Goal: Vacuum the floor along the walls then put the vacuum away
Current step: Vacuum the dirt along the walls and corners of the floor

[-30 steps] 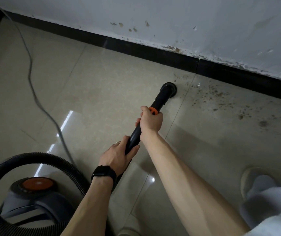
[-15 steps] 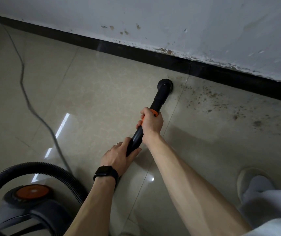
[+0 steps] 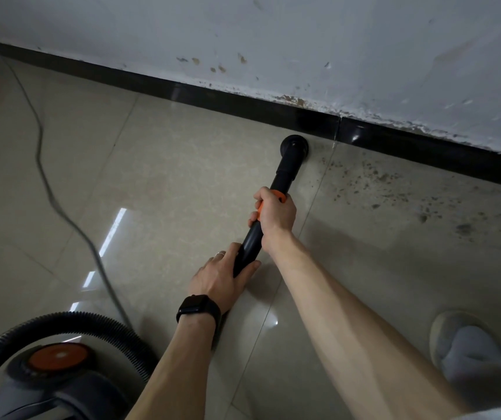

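While the right hand grips the wand and the left hand holds it farther back, the nozzle sits just beside the baseboard.

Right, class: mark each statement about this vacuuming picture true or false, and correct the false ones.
1. The left hand and right hand both grip the wand. True.
2. The nozzle is raised onto the white wall. False: it sits on the floor tiles, by the baseboard.
3. The dirt specks lie left of the nozzle. False: they lie to its right.
4. A black watch is on the left wrist. True.
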